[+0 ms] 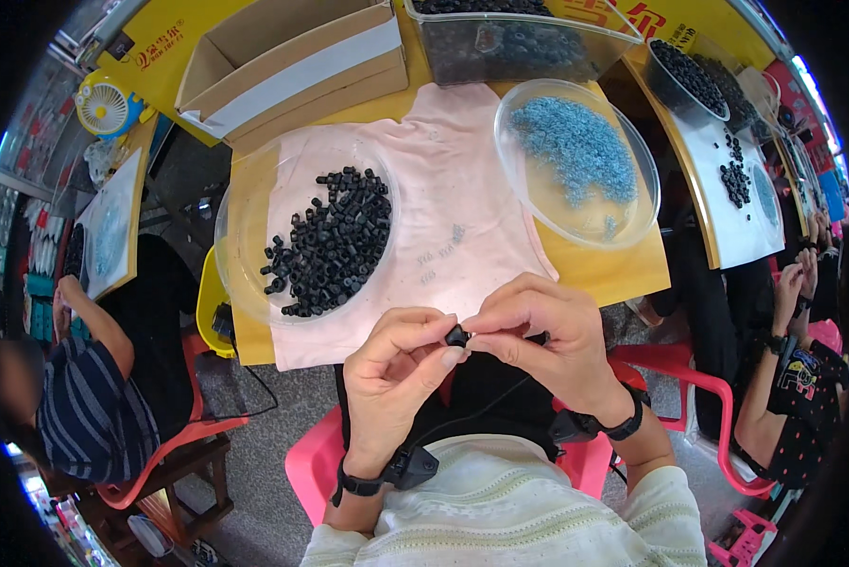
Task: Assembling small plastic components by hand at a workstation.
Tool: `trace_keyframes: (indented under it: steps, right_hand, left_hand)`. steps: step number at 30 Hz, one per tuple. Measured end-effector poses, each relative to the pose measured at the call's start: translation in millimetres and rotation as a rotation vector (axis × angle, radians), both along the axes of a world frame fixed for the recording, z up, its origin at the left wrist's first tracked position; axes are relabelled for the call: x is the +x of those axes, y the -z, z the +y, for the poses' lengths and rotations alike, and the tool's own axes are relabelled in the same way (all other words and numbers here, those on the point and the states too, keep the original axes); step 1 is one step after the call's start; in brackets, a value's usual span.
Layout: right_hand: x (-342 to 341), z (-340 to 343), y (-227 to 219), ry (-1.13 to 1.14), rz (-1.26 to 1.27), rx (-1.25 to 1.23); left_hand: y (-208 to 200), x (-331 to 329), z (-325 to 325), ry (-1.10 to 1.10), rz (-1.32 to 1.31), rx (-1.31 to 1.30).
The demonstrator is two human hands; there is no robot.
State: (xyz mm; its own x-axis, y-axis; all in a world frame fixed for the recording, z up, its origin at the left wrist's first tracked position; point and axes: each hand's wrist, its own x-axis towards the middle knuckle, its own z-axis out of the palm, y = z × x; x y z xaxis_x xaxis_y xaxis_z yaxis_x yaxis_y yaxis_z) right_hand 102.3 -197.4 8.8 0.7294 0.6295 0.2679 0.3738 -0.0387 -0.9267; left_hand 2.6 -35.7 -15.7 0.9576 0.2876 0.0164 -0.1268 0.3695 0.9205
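My left hand point(396, 369) pinches a small black plastic part point(457, 336) between thumb and fingertips, above the near edge of the pink cloth point(424, 161). My right hand point(552, 331) meets it from the other side, thumb and forefinger closed at the part's edge. Whatever those right fingertips hold is too small to make out. A bit of black shows under the right fingers. To the left lies a round clear tray point(231, 255) with a pile of black cylindrical parts point(334, 246). At the right, another clear tray point(646, 203) holds tiny pale-blue pieces point(580, 142).
Several tiny grey pieces point(440, 248) lie on the cloth. Behind it stand an open cardboard box point(301, 76) and a clear bin point(528, 57) of black parts. A yellow basket point(212, 302) is beside the table. People sit at other tables left and right.
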Motion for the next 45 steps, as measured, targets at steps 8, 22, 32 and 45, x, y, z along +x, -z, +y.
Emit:
trace_keyframes:
  steps: [8, 22, 32, 45]
  right_hand:
    - [-1, 16, 6, 0.064, -0.605, -0.045]
    - [66, 110, -7, -0.032, -0.408, -0.219]
    - [103, 192, 54, -0.101, -0.590, -0.412]
    - [85, 144, 8, -0.139, -0.279, -0.209]
  left_hand:
    - [12, 1, 7, 0.063, -0.024, -0.372]
    - [28, 5, 35, 0.119, 0.000, -0.448]
    - [31, 0, 38, 0.184, 0.041, -0.462]
    - [24, -7, 37, 0.171, 0.107, -0.417]
